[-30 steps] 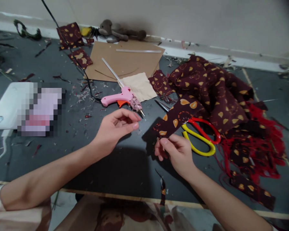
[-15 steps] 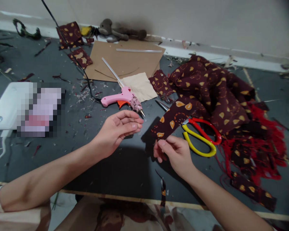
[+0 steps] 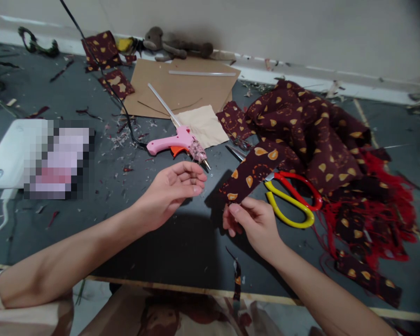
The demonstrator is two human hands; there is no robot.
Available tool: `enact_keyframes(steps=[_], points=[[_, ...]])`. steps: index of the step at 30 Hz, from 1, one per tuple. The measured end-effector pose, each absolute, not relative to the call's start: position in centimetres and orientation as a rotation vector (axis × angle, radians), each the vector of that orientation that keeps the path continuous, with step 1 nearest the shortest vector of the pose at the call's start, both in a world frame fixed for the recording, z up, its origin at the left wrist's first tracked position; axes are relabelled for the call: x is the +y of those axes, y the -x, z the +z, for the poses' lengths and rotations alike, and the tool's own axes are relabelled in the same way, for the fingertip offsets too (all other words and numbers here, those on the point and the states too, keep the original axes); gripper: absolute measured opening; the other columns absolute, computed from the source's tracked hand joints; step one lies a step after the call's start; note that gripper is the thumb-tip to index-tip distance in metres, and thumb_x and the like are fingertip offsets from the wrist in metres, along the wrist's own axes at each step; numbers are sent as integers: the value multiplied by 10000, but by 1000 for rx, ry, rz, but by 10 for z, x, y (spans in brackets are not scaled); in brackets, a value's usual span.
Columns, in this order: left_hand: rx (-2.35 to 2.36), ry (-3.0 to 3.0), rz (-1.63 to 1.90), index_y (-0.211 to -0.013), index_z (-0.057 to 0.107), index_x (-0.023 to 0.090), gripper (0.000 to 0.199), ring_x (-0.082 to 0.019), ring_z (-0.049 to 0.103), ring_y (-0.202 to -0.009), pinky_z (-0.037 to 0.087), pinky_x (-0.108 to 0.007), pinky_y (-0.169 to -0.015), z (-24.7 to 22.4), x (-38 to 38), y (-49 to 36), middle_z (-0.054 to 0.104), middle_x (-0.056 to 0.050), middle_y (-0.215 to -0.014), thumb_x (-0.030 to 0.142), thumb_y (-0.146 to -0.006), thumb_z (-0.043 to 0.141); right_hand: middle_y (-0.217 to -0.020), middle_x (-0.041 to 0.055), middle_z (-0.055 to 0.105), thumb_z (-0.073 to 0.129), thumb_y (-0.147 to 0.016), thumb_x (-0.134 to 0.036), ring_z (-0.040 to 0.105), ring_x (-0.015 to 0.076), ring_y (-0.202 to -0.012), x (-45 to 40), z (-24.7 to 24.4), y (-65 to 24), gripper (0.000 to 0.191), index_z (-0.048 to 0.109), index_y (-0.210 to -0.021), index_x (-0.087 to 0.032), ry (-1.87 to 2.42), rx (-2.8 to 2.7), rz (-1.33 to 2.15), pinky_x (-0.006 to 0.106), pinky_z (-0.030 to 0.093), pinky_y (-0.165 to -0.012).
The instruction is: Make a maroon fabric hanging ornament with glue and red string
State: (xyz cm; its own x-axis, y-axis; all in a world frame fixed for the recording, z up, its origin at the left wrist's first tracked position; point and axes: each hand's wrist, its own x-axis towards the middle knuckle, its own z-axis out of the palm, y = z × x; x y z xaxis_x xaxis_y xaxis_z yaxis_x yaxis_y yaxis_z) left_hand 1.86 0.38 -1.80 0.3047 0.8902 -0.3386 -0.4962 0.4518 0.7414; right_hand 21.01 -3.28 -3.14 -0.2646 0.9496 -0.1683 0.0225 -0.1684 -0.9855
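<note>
My right hand (image 3: 254,221) pinches the near end of a dark maroon fabric strip (image 3: 248,172) printed with orange and yellow drop shapes. The strip slants up and to the right, lying across the scissors (image 3: 301,219) with one red and one yellow handle; part of their blades is hidden beneath it. To the left, my left hand (image 3: 177,186) hovers over the dark table with loosely curled fingers, the thumb a little apart from them. Nothing shows between them. Just beyond its fingertips lies a pink glue gun (image 3: 177,140), nozzle toward me, a clear glue stick (image 3: 161,102) in its back.
A heap of matching maroon fabric (image 3: 308,126) with red threads (image 3: 388,210) covers the right side. Brown cardboard (image 3: 150,93) and a cream cloth piece (image 3: 206,126) lie behind the glue gun. A phone (image 3: 61,161) and white device (image 3: 14,149) rest at left. A black cord (image 3: 119,100) crosses the table.
My left thumb has parted slightly from the fingers, and the fingertips have shifted a little. The right hand and the fabric strip look nearly still.
</note>
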Motion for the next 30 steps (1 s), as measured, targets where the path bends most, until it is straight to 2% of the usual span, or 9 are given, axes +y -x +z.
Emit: enact_keyframes(steps=[25,30], points=[[794,-582,998,-815,622,131,284,-33,532,-608,438,-109,-568,-16,3,-18,595,21,-723,-4,-584,716,-484,-6,579,555,-837,-352,492,67,-354,-32,-31,-209,291,566,-629,-148,1206,-1345,1548,175,366,-367],[790,-587,976,-835,626,134,310,-43,555,-663,450,-114,-613,-15,3,-17,603,13,-765,0,-579,737,-488,0,582,551,-837,-373,495,72,-360,-32,-29,-209,303,564,-632,-151,1224,-1347,1549,185,366,-370]])
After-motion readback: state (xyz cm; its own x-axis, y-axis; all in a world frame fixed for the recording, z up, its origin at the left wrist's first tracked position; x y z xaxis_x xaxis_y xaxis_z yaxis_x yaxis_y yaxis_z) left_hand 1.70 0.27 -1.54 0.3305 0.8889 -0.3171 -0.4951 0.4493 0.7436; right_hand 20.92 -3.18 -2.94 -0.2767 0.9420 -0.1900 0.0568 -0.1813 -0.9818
